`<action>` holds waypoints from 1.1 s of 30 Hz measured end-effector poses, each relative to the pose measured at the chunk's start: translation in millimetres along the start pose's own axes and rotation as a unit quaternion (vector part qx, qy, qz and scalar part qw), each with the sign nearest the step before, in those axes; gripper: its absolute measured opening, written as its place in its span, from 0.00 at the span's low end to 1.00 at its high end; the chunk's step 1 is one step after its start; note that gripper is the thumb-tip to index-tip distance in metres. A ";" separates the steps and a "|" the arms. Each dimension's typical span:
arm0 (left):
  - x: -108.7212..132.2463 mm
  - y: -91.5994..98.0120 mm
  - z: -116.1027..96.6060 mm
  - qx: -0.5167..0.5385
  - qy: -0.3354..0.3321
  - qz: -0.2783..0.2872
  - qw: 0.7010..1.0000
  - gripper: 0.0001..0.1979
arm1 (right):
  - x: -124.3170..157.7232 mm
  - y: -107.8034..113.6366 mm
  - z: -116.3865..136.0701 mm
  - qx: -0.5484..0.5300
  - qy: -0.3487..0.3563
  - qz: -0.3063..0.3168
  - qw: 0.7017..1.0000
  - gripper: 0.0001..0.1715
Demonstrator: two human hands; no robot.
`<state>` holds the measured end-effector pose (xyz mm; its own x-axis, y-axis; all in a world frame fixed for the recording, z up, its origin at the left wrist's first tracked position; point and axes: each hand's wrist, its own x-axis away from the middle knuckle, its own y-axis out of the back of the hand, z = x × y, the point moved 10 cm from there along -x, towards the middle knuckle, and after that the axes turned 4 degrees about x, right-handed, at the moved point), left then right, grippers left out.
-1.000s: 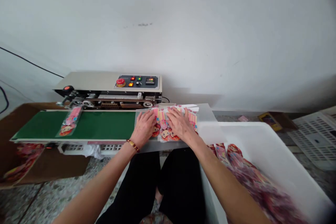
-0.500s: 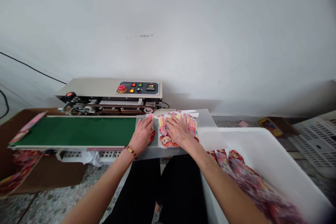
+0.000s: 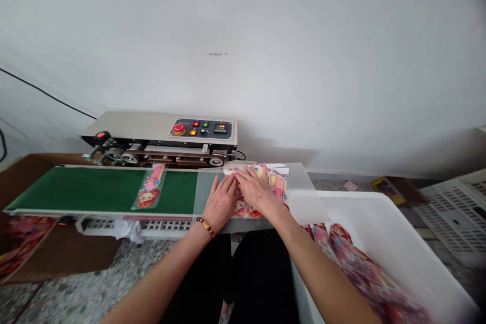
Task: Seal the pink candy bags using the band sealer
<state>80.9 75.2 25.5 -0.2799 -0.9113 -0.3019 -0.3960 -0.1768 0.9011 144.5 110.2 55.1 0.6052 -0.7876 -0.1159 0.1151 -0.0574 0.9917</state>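
My left hand (image 3: 220,203), with a beaded bracelet on the wrist, lies palm down at the left edge of a row of clear candy packets (image 3: 279,186) printed with a red-haired cartoon figure. Pressing on the tops of those packets is my right hand (image 3: 256,191), its fingertips close to the left one's. The fingers of both hands are stretched out, and they hide part of the row. Under the packets is a translucent sheet (image 3: 299,177). One single packet (image 3: 149,190) rests on the green conveyor belt (image 3: 94,188), left of my hands.
Behind the belt stands a band sealing machine (image 3: 140,125) with a lit panel and a red stop button (image 3: 178,129). A cardboard box (image 3: 79,255) with packets stands at left. At right is a white bin (image 3: 379,202) holding many packets. A white crate (image 3: 455,217) sits farther right.
A single packet now lies on the belt, left of the sheet. My left hand has shifted right, up against my right hand. The packet at the belt's far left end has gone from the belt.
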 end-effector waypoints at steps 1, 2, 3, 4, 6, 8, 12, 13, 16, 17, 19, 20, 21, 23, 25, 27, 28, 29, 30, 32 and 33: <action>-0.3 -1.6 1.4 -0.004 -0.003 0.008 1.000 0.23 | 2.4 2.3 -2.8 0.001 -0.005 -0.002 1.000 0.22; -0.1 -1.6 5.5 -0.007 -0.008 0.016 1.000 0.23 | 5.0 4.4 -5.3 0.002 -0.009 -0.003 1.000 0.21; 0.1 -0.2 11.4 -0.010 -0.011 0.021 1.000 0.22 | 7.7 5.8 -7.2 0.003 -0.012 -0.005 1.000 0.19; -0.1 2.0 18.3 -0.011 -0.013 0.025 1.000 0.22 | 10.3 6.3 -8.4 0.003 -0.014 -0.005 1.000 0.18; -2.1 6.4 30.4 -0.012 -0.015 0.030 0.999 0.22 | 14.7 5.0 -9.1 0.001 -0.013 -0.006 1.000 0.16; -5.2 8.9 36.1 -0.008 -0.021 0.035 0.999 0.22 | 18.1 2.6 -9.5 -0.001 -0.012 -0.011 1.000 0.15; -4.6 12.7 44.3 -0.002 -0.019 0.027 0.999 0.22 | 24.7 2.8 -16.7 0.005 -0.029 -0.036 0.999 0.15; -2.0 14.2 50.5 -0.002 -0.012 0.025 1.000 0.22 | 26.2 2.9 -18.9 0.007 -0.033 -0.038 0.999 0.15; 10.4 21.5 79.7 -0.007 0.011 0.027 1.000 0.21 | 26.3 -1.2 -19.9 0.013 -0.035 -0.027 0.999 0.15; 15.2 25.6 90.9 -0.011 0.020 0.026 0.999 0.21 | 23.8 -4.2 -17.2 0.014 -0.031 -0.020 0.999 0.15; 23.9 37.9 110.7 -0.031 0.051 0.005 0.998 0.21 | 14.8 -11.6 -6.8 0.010 -0.018 -0.010 1.000 0.15; 27.3 45.2 116.2 -0.044 0.069 -0.015 0.997 0.21 | 8.7 -15.1 0.3 0.004 -0.009 -0.007 1.000 0.16; 29.8 51.3 116.4 -0.052 0.081 -0.034 0.995 0.20 | 2.3 -17.8 7.9 -0.005 0.000 -0.007 1.000 0.16; 30.5 55.1 99.0 -0.048 0.076 -0.058 0.994 0.19 | -8.4 -18.1 19.9 -0.027 0.013 -0.016 0.999 0.18; 25.6 45.8 63.8 -0.021 0.036 -0.052 0.998 0.19 | -11.5 -11.6 21.2 -0.043 0.005 -0.035 0.998 0.21; 18.2 29.9 28.1 0.005 -0.004 -0.030 1.000 0.19 | -4.4 -2.7 10.8 -0.043 -0.020 -0.051 0.998 0.22; 14.2 21.7 15.1 0.011 -0.014 -0.017 1.000 0.19 | 2.4 1.2 2.8 -0.038 -0.035 -0.055 0.997 0.23; 10.4 14.2 6.8 0.015 -0.019 -0.005 1.000 0.19 | 10.5 4.0 -5.5 -0.030 -0.046 -0.056 0.997 0.23; 6.9 8.5 3.4 0.016 -0.017 0.005 1.000 0.20 | 19.0 5.5 -13.1 -0.020 -0.053 -0.054 0.997 0.22; 2.0 2.8 7.9 0.016 -0.009 0.016 1.000 0.22 | 34.1 5.1 -25.0 -0.003 -0.060 -0.047 0.997 0.21; 0.7 2.4 13.3 0.016 -0.009 0.019 1.000 0.22 | 39.4 3.7 -28.1 0.003 -0.058 -0.044 0.997 0.21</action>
<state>68.1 79.1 23.3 -0.3099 -0.9106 -0.2734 -0.4122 -0.1305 0.9017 190.9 96.2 52.6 0.4978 -0.8449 -0.1956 0.1587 -0.1330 0.9783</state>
